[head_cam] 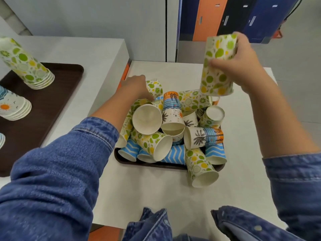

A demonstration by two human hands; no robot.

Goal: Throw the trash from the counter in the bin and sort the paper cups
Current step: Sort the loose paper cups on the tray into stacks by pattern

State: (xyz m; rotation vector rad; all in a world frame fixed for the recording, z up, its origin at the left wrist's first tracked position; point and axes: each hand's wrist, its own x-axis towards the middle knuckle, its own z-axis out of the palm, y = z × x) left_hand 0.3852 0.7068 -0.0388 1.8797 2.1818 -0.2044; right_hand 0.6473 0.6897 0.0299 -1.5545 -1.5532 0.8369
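A heap of loose paper cups (172, 129) in lemon-lime, palm-beach and blue zigzag prints fills a small dark tray (125, 160) on the white table. My right hand (243, 66) holds a short stack of lemon-lime cups (217, 66) upside down above the heap's far right corner. At the heap's far left, my left hand (137, 87) reaches down, its fingers closed around a lemon-lime cup (154, 86) lying there.
A large brown tray (57, 101) on the left counter holds an upside-down lemon-lime stack (26, 65), a sun-print stack (13, 106) and the edge of another stack (1, 140). Lockers stand behind the table. A gap separates counter and table.
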